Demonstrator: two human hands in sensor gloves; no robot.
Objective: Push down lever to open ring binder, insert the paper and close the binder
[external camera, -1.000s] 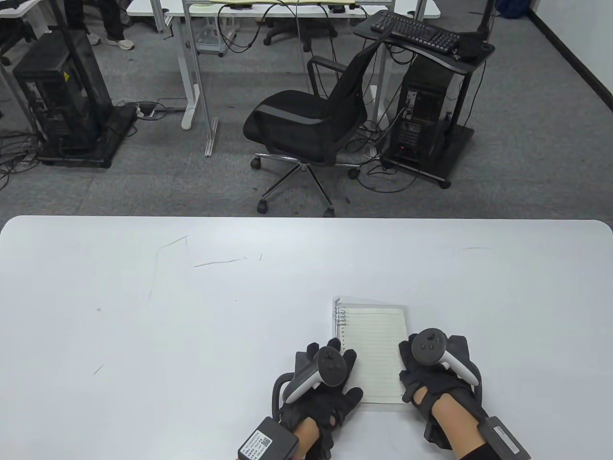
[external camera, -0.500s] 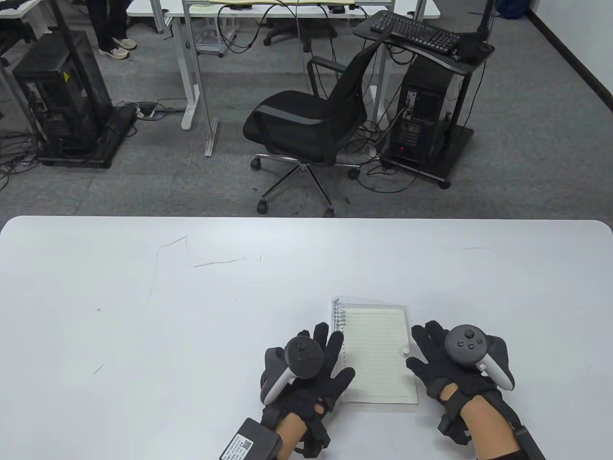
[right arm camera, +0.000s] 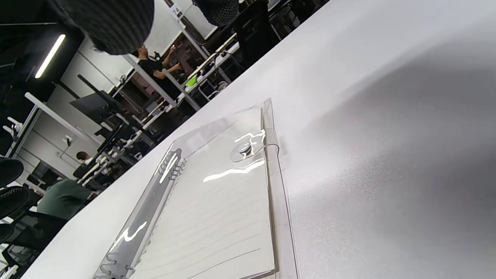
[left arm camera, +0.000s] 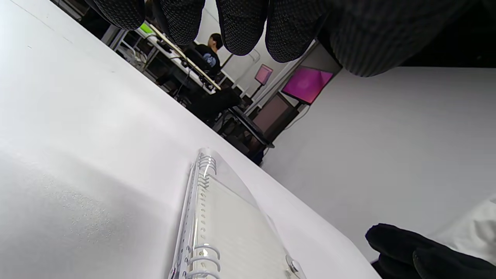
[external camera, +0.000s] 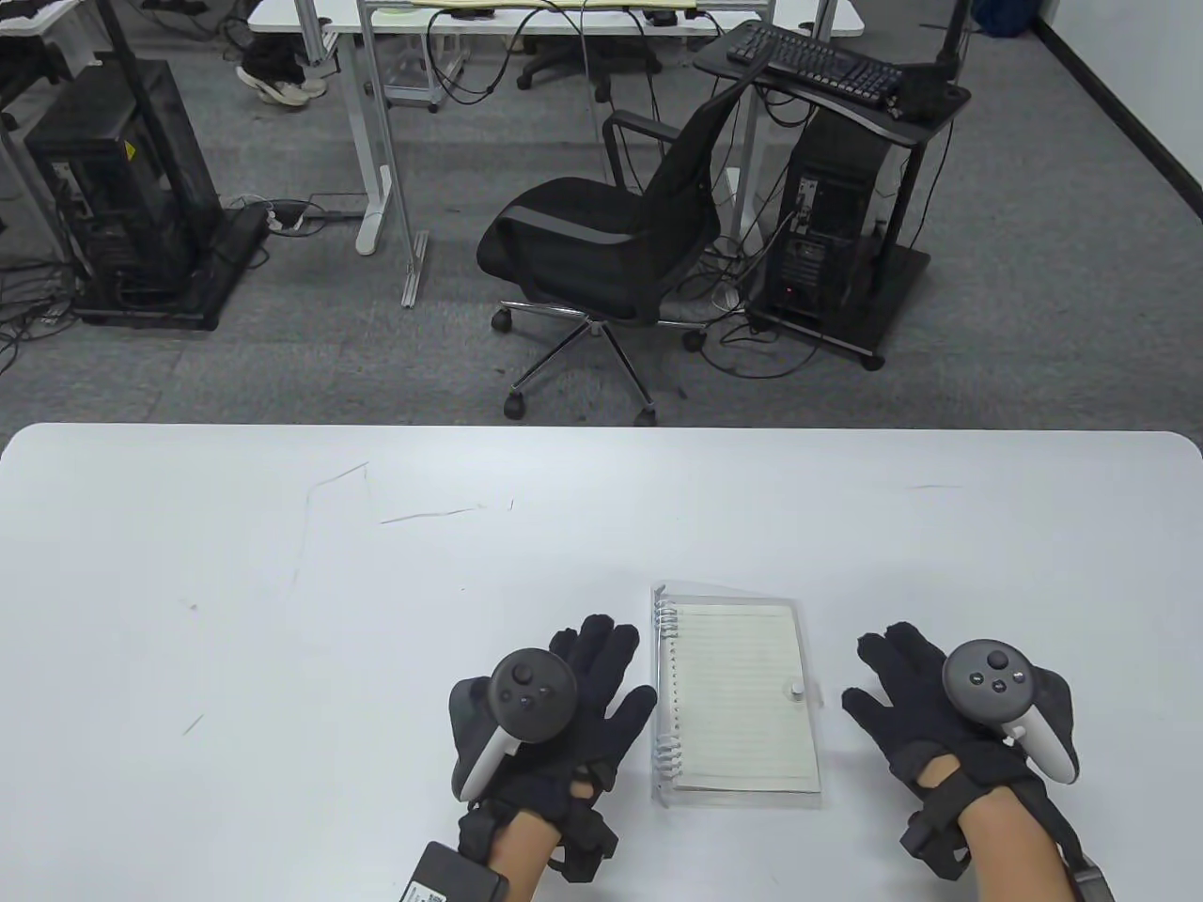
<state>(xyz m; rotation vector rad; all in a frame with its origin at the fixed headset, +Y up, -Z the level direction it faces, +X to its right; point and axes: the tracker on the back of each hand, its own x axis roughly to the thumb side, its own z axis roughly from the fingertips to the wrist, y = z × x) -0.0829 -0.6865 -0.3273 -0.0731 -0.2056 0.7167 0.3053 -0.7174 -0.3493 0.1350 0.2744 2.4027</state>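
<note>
A small ring binder (external camera: 738, 700) with a clear plastic cover lies closed on the white table (external camera: 282, 611), lined paper showing through it. Its white rings (external camera: 666, 691) run down the left edge, and a snap button (external camera: 798, 692) sits on the right edge. My left hand (external camera: 587, 681) lies flat on the table just left of the rings, fingers straight, holding nothing. My right hand (external camera: 902, 686) lies flat to the right of the binder, apart from it, fingers spread. The left wrist view shows the rings (left arm camera: 205, 166) and cover (left arm camera: 236, 228); the right wrist view shows the cover (right arm camera: 217, 201) and button (right arm camera: 244, 148).
Beyond the table's far edge stand a black office chair (external camera: 611, 235) and computer carts (external camera: 836, 225) on grey carpet. Faint scratches (external camera: 423, 515) mark the table top.
Both hands have drawn away sideways from the binder, the left one to the left and the right one to the right. The binder now lies uncovered with its cover shut.
</note>
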